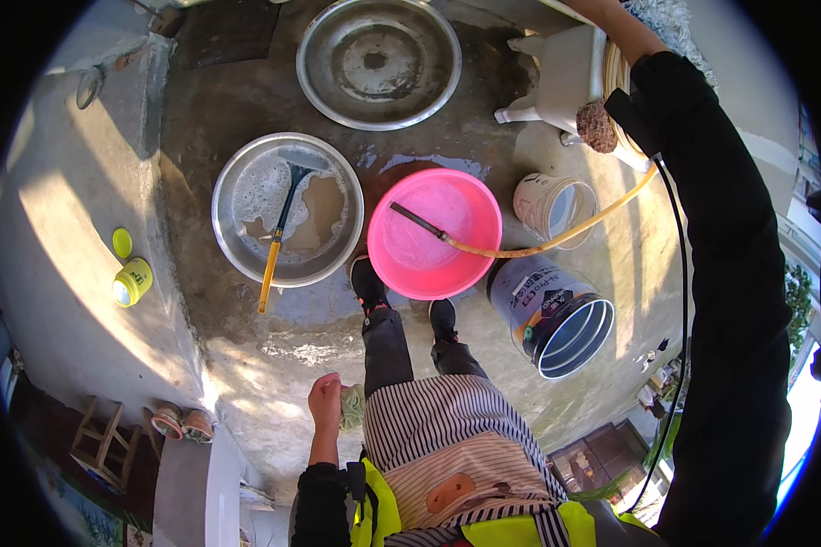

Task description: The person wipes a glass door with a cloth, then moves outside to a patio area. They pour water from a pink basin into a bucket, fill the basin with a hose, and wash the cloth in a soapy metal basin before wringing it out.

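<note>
My left hand point(325, 400) is closed around a greenish cloth point(352, 408) beside my striped apron. My right arm reaches up to the top right, and the hand runs past the picture's top edge. A pink plastic basin point(475, 279) stands at my feet, and the dark end of a yellow hose point(561, 237) rests over it. To its left a metal basin point(220, 225) has foamy, murky water, with a yellow-handled squeegee or brush point(269, 270) leaning across its rim. Another large metal basin point(451, 65) lies beyond them, with a stained bottom.
A dark paint bucket point(540, 294) and a smaller white bucket point(530, 198) stand right of the pink basin. A white plastic stool point(571, 68) is at the upper right. A yellow-green jar point(137, 273) and its lid point(122, 242) are at the left. The concrete floor point(301, 349) is wet.
</note>
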Tool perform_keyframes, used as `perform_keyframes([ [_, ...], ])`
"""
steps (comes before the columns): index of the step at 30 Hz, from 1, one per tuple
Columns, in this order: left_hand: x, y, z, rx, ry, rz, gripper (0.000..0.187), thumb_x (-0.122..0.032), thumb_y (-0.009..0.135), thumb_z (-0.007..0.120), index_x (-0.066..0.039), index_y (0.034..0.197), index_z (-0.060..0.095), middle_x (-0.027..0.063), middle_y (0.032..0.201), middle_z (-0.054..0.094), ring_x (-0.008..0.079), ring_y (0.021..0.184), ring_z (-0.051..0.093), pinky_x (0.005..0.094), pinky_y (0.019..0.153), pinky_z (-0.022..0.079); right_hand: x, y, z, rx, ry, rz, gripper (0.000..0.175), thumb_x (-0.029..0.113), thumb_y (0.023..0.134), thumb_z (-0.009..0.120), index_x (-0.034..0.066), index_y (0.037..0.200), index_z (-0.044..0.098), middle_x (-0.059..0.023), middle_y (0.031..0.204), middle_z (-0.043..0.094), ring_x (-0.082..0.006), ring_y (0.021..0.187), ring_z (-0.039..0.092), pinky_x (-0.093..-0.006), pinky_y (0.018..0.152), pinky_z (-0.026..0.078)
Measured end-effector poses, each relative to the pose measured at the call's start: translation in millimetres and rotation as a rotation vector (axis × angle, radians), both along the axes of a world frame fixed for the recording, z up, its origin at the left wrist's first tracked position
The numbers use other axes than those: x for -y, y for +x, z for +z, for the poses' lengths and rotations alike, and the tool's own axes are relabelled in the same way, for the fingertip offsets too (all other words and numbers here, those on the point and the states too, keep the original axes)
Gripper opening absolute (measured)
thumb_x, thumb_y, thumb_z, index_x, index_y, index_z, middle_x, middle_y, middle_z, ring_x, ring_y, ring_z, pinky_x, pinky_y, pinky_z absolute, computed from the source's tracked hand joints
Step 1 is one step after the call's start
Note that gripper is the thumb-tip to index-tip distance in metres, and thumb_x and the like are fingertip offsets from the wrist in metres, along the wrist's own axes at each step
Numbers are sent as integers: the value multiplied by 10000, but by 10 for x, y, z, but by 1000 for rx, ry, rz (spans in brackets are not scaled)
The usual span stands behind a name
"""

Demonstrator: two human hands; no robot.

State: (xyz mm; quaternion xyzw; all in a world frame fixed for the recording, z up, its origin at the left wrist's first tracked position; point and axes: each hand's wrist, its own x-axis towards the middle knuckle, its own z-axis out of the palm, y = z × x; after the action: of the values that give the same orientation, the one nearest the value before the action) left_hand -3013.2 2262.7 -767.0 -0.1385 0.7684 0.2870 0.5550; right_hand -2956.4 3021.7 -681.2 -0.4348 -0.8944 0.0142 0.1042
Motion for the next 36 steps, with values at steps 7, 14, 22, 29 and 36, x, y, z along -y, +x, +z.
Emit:
perform_keyframes([
  [7, 9, -21, -12, -18, -10, -19, 217, -139, 886, 592, -2, 1044, 654, 90, 779, 688, 138, 688, 636, 259, 659, 499, -29, -13, -51, 9, 8, 2, 799, 148, 781, 586, -24, 1458, 199, -286, 1472, 283, -424, 1325, 358, -407, 1094, 342],
  [14, 56, -42, -16, -7, -24, 1, 218, -136, 881, 600, -3, 1046, 655, 89, 778, 689, 131, 673, 628, 252, 645, 492, -20, -13, -64, 17, 13, -1, 814, 144, 771, 582, -42, 1457, 183, -308, 1472, 264, -428, 1337, 335, -399, 1106, 325],
  [22, 106, -59, -18, -5, -27, 15, 223, -137, 879, 599, 0, 1046, 653, 90, 792, 684, 139, 692, 642, 256, 652, 497, 27, -41, -38, 30, -36, -35, 858, 152, 757, 602, -43, 1461, 152, -315, 1475, 247, -432, 1340, 326, -399, 1103, 329],
  [29, 115, -93, 0, 2, -27, 13, 232, -143, 880, 595, 0, 1055, 650, 92, 786, 686, 142, 692, 640, 258, 657, 497, 66, -69, -16, 51, -5, -50, 866, 160, 758, 609, -53, 1462, 152, -313, 1482, 235, -426, 1350, 315, -390, 1115, 320],
  [36, 146, -92, 1, 1, -28, 32, 235, -152, 883, 598, -6, 1059, 650, 89, 783, 685, 131, 679, 624, 257, 648, 490, 136, -100, 16, 74, -40, -95, 872, 163, 769, 619, -48, 1471, 147, -295, 1506, 195, -404, 1375, 293, -384, 1128, 305],
])
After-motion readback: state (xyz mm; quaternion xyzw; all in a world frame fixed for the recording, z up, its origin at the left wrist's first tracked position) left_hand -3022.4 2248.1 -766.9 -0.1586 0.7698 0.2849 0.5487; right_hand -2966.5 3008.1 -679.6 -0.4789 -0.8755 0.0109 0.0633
